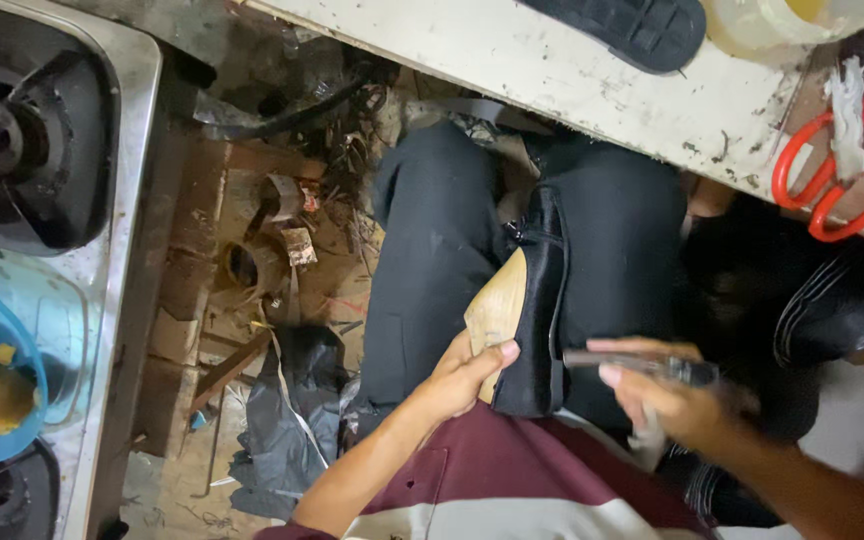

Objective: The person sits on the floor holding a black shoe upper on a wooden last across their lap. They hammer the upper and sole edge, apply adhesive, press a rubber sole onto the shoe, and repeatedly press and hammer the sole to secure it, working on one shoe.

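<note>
A black shoe upper [542,300] stretched over a pale wooden last [497,300] rests on my lap, toe pointing away. My left hand [467,372] grips the last at its near end, thumb across the wood. My right hand [667,395] holds a slim dark tool [642,364] with its tip against the right side of the black upper. My legs in black trousers [432,250] lie under the shoe.
A white worktable edge [552,70] runs across the top, with a black sole [632,25] and red-handled scissors [827,185] on it. A gas stove [32,130] and a blue bowl [2,400] stand at the left. Scraps and a black bag [292,420] litter the floor.
</note>
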